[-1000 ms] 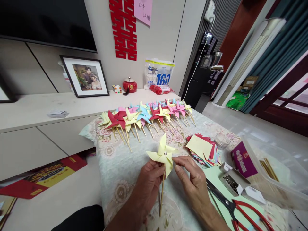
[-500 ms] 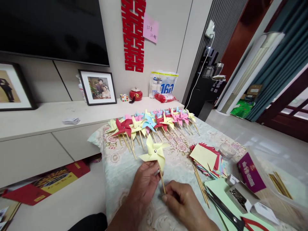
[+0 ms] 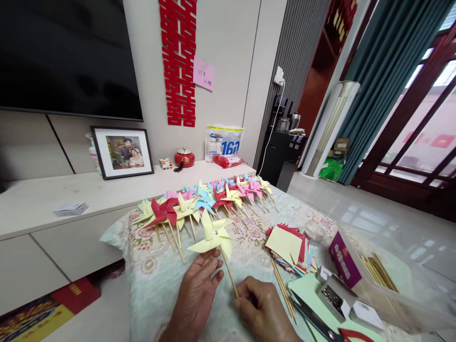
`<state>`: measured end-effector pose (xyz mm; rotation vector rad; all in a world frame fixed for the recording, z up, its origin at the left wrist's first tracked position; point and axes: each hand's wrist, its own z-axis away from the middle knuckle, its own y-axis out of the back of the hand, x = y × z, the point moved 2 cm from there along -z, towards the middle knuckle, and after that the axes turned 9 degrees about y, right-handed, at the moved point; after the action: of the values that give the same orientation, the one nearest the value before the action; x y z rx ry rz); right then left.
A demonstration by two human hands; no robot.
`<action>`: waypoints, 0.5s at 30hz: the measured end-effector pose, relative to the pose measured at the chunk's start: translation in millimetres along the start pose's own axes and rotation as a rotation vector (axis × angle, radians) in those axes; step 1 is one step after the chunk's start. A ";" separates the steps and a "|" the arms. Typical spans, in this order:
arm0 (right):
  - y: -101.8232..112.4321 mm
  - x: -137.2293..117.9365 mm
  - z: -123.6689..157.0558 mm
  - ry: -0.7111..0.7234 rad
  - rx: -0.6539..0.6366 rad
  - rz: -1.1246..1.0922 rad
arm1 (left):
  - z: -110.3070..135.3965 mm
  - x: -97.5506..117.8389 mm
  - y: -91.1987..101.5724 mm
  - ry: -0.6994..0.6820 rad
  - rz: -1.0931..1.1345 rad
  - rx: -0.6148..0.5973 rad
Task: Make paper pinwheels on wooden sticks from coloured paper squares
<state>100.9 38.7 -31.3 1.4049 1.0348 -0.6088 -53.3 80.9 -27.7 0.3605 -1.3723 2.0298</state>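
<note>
At lower centre, the right hand (image 3: 261,308) pinches the foot of the wooden stick (image 3: 229,275) of a yellow pinwheel (image 3: 211,236), while the left hand (image 3: 197,285), fingers loosely curled, steadies the sails from below. A light grip low on the stick likely keeps the paper uncreased. At lower right, a clear plastic bin (image 3: 402,285) holds spare sticks (image 3: 379,271); a small open box (image 3: 329,299) holds dark pins.

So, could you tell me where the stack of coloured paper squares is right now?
In the head view, the stack of coloured paper squares lies on the floral cloth right of centre, just right of the yellow pinwheel, beside a small clear jar.
</note>
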 end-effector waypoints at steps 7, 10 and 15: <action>49.8 -20.5 -36.7 0.097 0.172 0.045 | 2.2 -5.0 3.0 0.052 -0.155 0.033; 77.2 -25.9 -59.9 0.091 0.210 0.001 | 1.7 -8.3 3.0 0.068 -0.238 0.006; 95.6 -21.1 -86.8 0.018 0.189 -0.013 | 4.4 -14.0 -1.9 0.098 -0.429 -0.128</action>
<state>154.1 129.8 46.0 1.5717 1.0222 -0.7199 -42.1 72.3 -32.2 0.4496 -1.2342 1.5807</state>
